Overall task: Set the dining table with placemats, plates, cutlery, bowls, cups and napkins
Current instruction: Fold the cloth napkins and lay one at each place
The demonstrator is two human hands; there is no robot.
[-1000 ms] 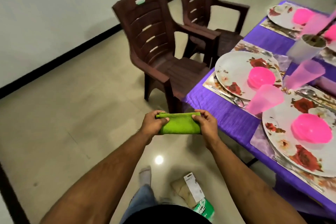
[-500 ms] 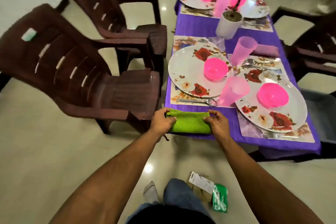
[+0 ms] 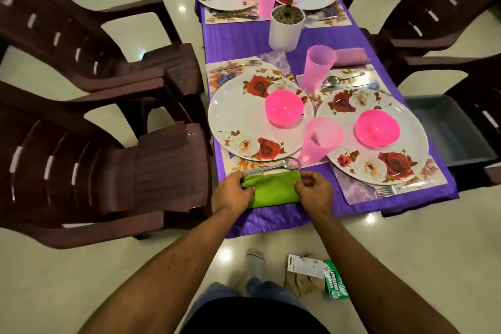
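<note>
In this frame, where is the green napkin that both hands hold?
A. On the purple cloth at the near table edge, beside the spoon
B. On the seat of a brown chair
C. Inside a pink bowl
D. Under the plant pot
A: the green napkin lies on the purple tablecloth just near of the spoon, with the left hand and right hand pinching its ends.

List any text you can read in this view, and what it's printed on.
"UHURO DELIGHT!" roughly, letters blurred so the first word is uncertain: on the green packet on the floor.
Small print on the white card beside it: too small to read.
Nothing readable on the plates, cups, napkin or chairs.
</note>
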